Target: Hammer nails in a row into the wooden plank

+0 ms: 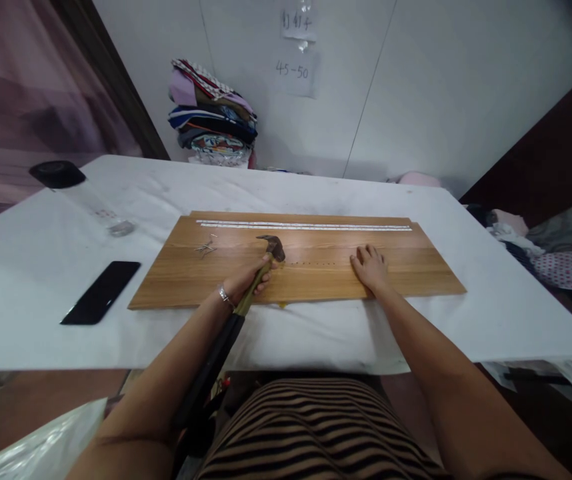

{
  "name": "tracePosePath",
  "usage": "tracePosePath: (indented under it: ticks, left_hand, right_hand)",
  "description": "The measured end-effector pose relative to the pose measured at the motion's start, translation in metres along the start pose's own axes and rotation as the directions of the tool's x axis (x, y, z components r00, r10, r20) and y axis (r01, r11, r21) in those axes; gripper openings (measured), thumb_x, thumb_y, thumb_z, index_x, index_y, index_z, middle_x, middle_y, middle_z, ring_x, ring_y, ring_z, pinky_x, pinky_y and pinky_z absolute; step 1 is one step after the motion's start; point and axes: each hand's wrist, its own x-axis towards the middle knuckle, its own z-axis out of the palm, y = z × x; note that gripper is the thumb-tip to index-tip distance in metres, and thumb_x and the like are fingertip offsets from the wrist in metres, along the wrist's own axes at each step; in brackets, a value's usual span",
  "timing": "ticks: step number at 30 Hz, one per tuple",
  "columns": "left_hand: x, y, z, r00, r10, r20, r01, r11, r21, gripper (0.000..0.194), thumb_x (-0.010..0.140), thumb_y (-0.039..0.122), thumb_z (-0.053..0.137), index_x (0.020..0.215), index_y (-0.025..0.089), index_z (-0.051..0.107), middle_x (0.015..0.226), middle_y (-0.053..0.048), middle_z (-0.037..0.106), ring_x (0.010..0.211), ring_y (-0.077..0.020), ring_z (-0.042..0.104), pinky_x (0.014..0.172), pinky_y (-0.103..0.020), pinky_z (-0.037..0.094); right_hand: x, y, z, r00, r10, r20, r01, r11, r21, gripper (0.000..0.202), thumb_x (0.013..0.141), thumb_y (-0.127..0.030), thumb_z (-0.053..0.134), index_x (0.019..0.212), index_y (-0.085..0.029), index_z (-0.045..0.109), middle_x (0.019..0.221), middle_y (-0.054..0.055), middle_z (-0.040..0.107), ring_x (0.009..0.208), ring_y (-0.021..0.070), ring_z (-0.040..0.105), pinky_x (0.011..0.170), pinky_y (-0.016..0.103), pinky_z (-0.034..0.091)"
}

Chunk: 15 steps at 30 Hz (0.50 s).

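Note:
My left hand [252,277] is wrapped round the shaft of a claw hammer [271,247], close below its dark metal head. The hammer's black grip runs back along my left forearm. Beneath the head lies a wooden board [236,287], and a row of small dark dots [313,263] runs to the right of it. My right hand [371,268] rests on the board past the right end of that row, fingers spread and holding nothing. Several loose nails [207,247] lie in a small heap on the board's left part. Two white strips [306,227] run along its far side.
The board lies on a white-covered table [266,333]. To its left are a black phone [101,293] and a clear bottle with a black cap [91,200]. Folded cloths [216,120] are stacked beyond the far edge, by the wall.

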Motion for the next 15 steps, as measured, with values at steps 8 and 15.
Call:
tracePosePath:
  ticks: [8,15]
  left_hand:
    - [0.001,0.001,0.002,1.0,-0.009,-0.019,0.008,1.0,-0.007,0.031,0.105,0.045,0.057,0.093,0.017,0.061,0.059,0.007,0.046,0.036,-0.0052,0.037,0.033,-0.014,0.03]
    - [-0.007,0.02,0.0,0.997,0.076,-0.024,-0.077,0.994,-0.079,0.029,0.106,0.041,0.052,0.093,0.016,0.061,0.058,0.006,0.046,0.037,-0.006,0.039,0.033,-0.013,0.03]
  right_hand:
    - [0.0,-0.002,-0.002,1.0,0.013,0.012,-0.013,1.0,-0.001,0.053,0.106,-0.044,0.042,0.146,-0.017,0.064,0.165,0.021,0.051,0.154,0.0361,0.042,0.123,0.056,0.03]
    - [0.0,-0.002,0.0,1.0,-0.002,-0.016,0.002,0.999,0.038,0.048,0.104,-0.042,0.045,0.139,-0.019,0.069,0.16,0.02,0.056,0.151,0.0363,0.045,0.122,0.058,0.033]
